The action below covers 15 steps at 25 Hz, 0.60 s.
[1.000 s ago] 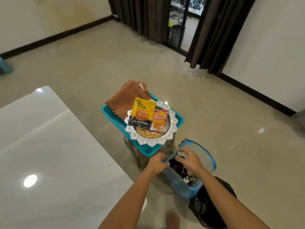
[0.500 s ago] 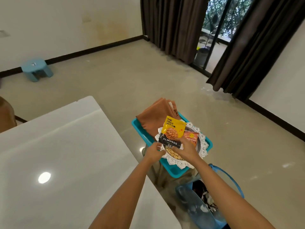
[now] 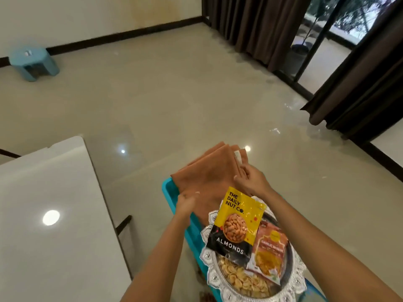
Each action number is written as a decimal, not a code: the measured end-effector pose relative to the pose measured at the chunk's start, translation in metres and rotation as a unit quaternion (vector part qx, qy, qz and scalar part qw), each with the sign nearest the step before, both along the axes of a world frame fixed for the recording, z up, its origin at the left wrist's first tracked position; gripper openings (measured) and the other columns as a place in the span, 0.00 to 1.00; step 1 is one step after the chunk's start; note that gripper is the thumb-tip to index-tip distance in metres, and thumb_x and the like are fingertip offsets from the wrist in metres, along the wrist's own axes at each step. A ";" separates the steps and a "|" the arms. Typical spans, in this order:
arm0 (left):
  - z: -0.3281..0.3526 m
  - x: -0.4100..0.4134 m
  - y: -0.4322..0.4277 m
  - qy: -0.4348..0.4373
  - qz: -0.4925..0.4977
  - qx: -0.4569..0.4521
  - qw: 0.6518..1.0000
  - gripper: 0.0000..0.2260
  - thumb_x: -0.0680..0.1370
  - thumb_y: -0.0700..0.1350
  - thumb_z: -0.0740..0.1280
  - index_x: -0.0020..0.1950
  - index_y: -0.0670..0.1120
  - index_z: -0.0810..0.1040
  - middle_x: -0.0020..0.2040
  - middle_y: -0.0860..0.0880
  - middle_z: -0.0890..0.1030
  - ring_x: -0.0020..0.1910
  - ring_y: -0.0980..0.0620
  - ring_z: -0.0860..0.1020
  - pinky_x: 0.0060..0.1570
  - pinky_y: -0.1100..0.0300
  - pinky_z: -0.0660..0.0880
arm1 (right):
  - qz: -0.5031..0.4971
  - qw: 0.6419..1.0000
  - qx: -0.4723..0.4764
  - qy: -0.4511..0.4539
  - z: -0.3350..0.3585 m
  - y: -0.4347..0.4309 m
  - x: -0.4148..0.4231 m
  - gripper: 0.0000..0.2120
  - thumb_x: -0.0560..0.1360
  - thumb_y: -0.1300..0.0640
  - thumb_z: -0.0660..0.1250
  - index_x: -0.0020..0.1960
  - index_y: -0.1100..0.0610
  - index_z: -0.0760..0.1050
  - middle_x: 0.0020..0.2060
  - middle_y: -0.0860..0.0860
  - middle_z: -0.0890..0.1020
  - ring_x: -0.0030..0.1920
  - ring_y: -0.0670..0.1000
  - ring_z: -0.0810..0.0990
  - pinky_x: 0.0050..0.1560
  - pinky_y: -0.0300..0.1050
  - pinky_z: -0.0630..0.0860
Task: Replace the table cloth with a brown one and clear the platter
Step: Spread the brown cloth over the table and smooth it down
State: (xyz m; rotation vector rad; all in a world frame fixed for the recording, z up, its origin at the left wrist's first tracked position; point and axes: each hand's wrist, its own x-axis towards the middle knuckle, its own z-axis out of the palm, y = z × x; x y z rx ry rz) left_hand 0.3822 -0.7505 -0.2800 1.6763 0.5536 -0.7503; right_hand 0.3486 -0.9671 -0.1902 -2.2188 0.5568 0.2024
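A folded brown cloth (image 3: 207, 173) lies on a teal tray (image 3: 168, 191), behind a silver platter (image 3: 209, 253). On the platter are a yellow almonds packet (image 3: 236, 225), an orange snack packet (image 3: 270, 251) and loose yellow snacks (image 3: 239, 280). My left hand (image 3: 186, 203) grips the cloth's near left edge; it is blurred. My right hand (image 3: 250, 180) pinches the cloth's right edge, thumb on top. The white table (image 3: 54, 214) at the left has a bare glossy top.
A small blue stool (image 3: 33, 63) stands by the far left wall. Dark curtains (image 3: 257, 25) and a glass door are at the back right. Shiny beige floor surrounds the tray. A dark chair frame (image 3: 123, 224) shows at the table's edge.
Both hands left the blue bag on the floor, passed the platter's near rim and now hold the brown cloth. The view has moved closer to the tray.
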 end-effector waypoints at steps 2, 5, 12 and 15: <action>-0.032 0.020 -0.006 0.011 0.027 -0.003 1.000 0.23 0.70 0.52 0.71 0.60 0.43 0.76 0.54 0.45 0.82 0.50 0.47 0.81 0.50 0.54 0.78 | -0.019 1.000 0.020 0.007 -0.029 -0.016 0.020 0.36 0.64 0.40 0.66 0.69 0.52 0.69 0.59 0.50 0.80 0.59 0.53 0.78 0.57 0.48 0.75; -0.041 0.039 -0.013 0.027 0.066 0.001 0.997 0.26 0.72 0.52 0.72 0.64 0.41 0.70 0.59 0.46 0.78 0.55 0.47 0.78 0.57 0.51 0.77 | -0.041 0.998 0.048 0.021 -0.061 -0.023 0.037 0.37 0.68 0.47 0.73 0.73 0.50 0.62 0.61 0.45 0.75 0.59 0.48 0.75 0.59 0.46 0.73; -0.057 0.049 -0.011 0.014 0.116 -0.014 0.993 0.14 0.74 0.51 0.71 0.56 0.47 0.75 0.57 0.46 0.81 0.51 0.49 0.79 0.54 0.54 0.76 | -0.092 0.996 -0.002 0.019 -0.097 -0.017 0.054 0.25 0.71 0.61 0.73 0.66 0.57 0.70 0.58 0.56 0.79 0.57 0.57 0.78 0.52 0.42 0.75; -0.027 0.052 -0.011 -0.004 0.106 -0.096 0.990 0.13 0.78 0.49 0.66 0.61 0.47 0.75 0.57 0.48 0.80 0.52 0.52 0.79 0.52 0.57 0.76 | -0.081 0.996 -0.046 0.011 -0.083 -0.015 0.055 0.05 0.73 0.66 0.65 0.47 0.60 0.77 0.43 0.59 0.80 0.42 0.57 0.77 0.32 0.33 0.65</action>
